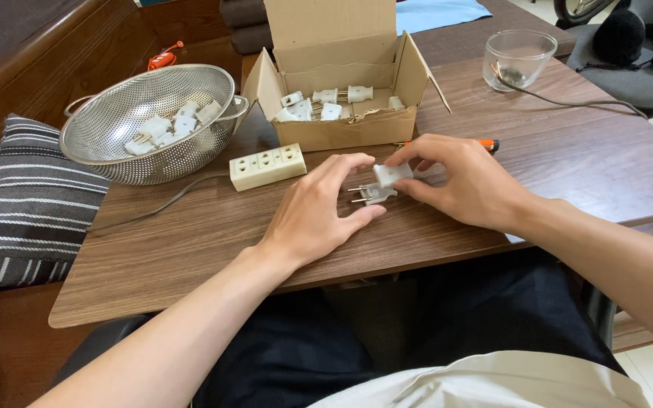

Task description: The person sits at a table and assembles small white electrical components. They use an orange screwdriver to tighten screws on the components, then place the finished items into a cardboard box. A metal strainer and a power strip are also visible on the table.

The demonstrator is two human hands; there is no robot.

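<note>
small white two-pin plug (pixel 382 183), prongs pointing left, just above wooden table

Steel colander (pixel 115 147) of white plugs, cardboard box (pixel 341 128), cream power strip (pixel 267 166), glass bowl (pixel 519 57), striped cushion (pixel 24 204)

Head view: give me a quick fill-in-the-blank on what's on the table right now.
1. Both hands, left hand and right hand, hold a white ____ over the table.
2. More plugs lie in the metal ____.
3. The cardboard box stands ____, flaps up.
4. The power strip lies in front of the ____ box.

Missing: plug; colander; open; cardboard
</note>
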